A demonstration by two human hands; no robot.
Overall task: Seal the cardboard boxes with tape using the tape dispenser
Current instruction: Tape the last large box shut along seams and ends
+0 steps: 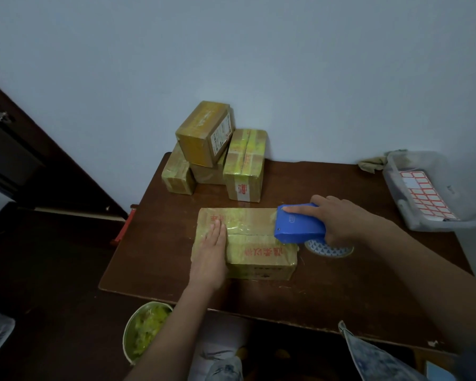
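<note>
Here, on the dark brown tabletop (pixel 341 284), lies a cardboard box (pixel 259 243) with red print, wrapped in glossy yellowish tape. Pressed flat on its left end, the left hand (pixel 210 248), fingers straight, its grip released. At the box's right end, touching the top, a blue tape dispenser (pixel 300 225), clasped in the right hand (pixel 344 218), forefinger laid along its upper edge. Under the dispenser, a blue-and-white patterned tape roll (pixel 329 248). Further back against the wall, a stack of taped boxes (pixel 217 149). At far right, a clear plastic bin (pixel 429 193) with red-bordered labels. Below the tabletop edge, a bucket of yellowish scraps (pixel 146 331).
</note>
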